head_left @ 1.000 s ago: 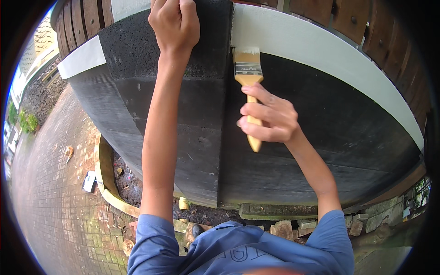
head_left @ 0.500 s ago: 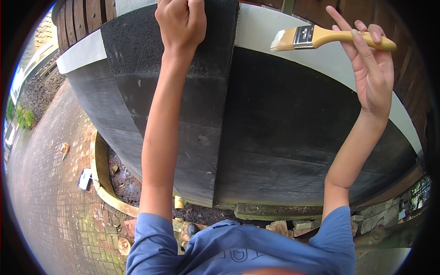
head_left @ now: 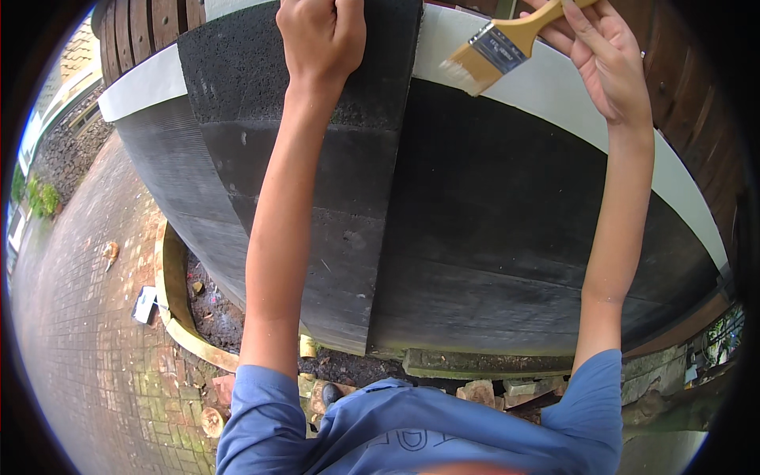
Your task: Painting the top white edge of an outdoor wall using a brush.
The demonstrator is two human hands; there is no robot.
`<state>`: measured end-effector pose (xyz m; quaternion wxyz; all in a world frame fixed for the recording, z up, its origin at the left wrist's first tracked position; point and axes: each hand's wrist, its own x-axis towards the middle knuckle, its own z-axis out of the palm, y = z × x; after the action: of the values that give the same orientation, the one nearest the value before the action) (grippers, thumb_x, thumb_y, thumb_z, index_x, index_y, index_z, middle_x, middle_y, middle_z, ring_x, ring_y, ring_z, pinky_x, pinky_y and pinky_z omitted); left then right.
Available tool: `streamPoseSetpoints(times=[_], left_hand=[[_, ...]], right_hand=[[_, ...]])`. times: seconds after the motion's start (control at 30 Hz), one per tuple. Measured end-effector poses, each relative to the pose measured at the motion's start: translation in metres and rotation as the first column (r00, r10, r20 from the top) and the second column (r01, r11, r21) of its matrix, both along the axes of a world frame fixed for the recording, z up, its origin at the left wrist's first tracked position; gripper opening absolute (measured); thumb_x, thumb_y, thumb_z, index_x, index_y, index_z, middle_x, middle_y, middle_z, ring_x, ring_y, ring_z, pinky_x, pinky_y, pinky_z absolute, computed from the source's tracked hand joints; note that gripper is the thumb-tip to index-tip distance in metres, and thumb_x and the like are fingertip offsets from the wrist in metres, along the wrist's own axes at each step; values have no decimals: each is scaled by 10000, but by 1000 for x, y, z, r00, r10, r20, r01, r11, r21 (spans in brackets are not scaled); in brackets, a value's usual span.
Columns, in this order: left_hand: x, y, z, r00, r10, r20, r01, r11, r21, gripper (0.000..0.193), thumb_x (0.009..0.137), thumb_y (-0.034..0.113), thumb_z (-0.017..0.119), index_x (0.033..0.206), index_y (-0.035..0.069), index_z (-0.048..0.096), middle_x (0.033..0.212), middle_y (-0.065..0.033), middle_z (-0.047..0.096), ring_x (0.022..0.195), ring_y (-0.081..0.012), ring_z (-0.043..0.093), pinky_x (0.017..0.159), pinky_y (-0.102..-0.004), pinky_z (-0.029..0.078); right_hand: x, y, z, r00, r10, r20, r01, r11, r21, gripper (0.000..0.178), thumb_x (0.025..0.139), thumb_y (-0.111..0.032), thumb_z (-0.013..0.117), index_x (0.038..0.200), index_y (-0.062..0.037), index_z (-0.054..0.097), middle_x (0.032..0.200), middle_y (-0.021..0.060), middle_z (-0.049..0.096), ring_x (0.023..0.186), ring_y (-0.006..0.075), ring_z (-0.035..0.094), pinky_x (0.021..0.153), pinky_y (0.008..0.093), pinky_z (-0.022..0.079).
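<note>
Holding the brush (head_left: 497, 49) up by the white band (head_left: 554, 95) at the top of the black wall (head_left: 507, 206), right hand (head_left: 609, 59) closed round the wooden handle, bristles tipped down-left and just off the surface; left hand (head_left: 323, 36) clamped over the top edge of the black pillar (head_left: 317, 158); probably best to land the bristles flat and pull long even strokes, keeping off the white; compared with half a second back, brush swung from level to angled downward, left hand same spot.

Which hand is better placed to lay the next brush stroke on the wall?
Right. The right hand already holds the brush, bristles near the white band. The left hand is braced on the black pillar, without a tool.
</note>
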<state>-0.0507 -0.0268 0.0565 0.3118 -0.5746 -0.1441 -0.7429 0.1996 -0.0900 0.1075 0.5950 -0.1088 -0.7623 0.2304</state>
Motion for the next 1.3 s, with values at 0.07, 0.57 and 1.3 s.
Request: streamPoseSetpoints(times=[0.07,0.57,1.3], left_hand=[[-4,5,1,999,36,-32,-34,998,51,314,889,134,400,691,-38,572,693,-182,508,708,-356,514,660,-425,421],[-4,2,-1,999,4,-33,-4,1000,5,300,886,118,399,698,-45,568,702,-192,510,702,-360,513,653,-431,423],[2,1,-2,999,-41,-21,42,999,5,292,890,108,406,695,-41,563,691,-185,492,688,-351,499,643,-432,412]], right_hand=[[-11,-1,5,1000,-9,22,11,997,-70,284,994,-86,480,1265,-26,420,1168,129,527,1155,361,581,949,476,521],[-79,-10,18,843,-471,260,484,875,17,345,983,-79,513,1280,71,420,1076,146,573,877,234,676,813,341,590],[-51,77,36,876,395,277,-431,899,80,268,962,-43,541,1190,81,475,948,113,590,796,182,659,713,328,595]])
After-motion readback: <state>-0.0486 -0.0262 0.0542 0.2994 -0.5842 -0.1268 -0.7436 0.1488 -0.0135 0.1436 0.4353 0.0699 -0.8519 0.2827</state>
